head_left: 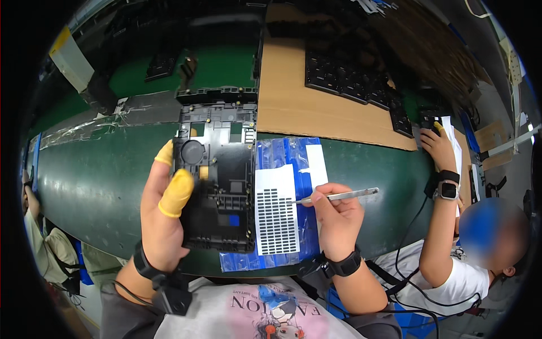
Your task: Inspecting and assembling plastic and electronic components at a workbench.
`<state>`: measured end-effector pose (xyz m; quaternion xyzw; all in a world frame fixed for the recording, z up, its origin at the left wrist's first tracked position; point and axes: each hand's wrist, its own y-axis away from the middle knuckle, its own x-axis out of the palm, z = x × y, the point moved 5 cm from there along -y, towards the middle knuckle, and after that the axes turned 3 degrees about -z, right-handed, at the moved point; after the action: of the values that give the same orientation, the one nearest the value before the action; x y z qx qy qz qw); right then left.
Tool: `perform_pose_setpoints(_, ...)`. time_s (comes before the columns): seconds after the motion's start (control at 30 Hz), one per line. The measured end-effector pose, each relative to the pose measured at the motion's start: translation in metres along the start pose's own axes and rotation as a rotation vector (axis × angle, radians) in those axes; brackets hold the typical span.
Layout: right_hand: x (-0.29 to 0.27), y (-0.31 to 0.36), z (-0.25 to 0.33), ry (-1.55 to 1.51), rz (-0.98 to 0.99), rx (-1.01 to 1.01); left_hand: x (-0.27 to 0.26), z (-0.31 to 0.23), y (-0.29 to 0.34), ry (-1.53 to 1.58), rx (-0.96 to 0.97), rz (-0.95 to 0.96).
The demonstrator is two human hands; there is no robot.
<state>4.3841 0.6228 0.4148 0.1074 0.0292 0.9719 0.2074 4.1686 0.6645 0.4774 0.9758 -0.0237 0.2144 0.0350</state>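
My left hand (161, 209), with yellow finger cots on the thumb and a finger, grips the left side of a black plastic housing (223, 164). The housing has ribs, a round recess, small brass-coloured inserts and cut-out openings. Between thumb and fingers my right hand (339, 217) pinches metal tweezers (353, 194). The tweezers' tip touches or hovers at the right edge of a white sheet (276, 176) bearing rows of small black rectangular stickers. Whether the tip holds a sticker is too small to tell. Beneath the sheet lies blue plastic packaging (288, 148).
Brown cardboard (327, 121) covers part of the green table (90, 186), with several black plastic parts (344, 85) on it. A co-worker's hand (439, 148) works at the right. Cables (407, 240) hang near my right arm. A grey-white post (73, 62) stands far left.
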Motion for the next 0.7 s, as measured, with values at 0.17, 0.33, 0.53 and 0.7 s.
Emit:
perform_pose_setpoints(0.17, -0.003, -0.005, 0.000, -0.024, -0.056, 0.022, 0.000, 0.017, 0.004, 0.158, 0.010, -0.074)
perform_pose_setpoints(0.33, -0.012, -0.006, 0.000, -0.027, -0.073, 0.011, 0.001, 0.043, 0.004, 0.212, -0.170, -0.064)
perform_pose_setpoints(0.53, -0.029, -0.005, 0.005, -0.054, -0.080, -0.001, 0.017, 0.047, 0.014, 0.220, -0.153, -0.053)
perform_pose_setpoints(0.7, -0.039, -0.005, 0.009, -0.043, -0.074, -0.042, 0.022, 0.049, 0.018, 0.225, -0.094, -0.093)
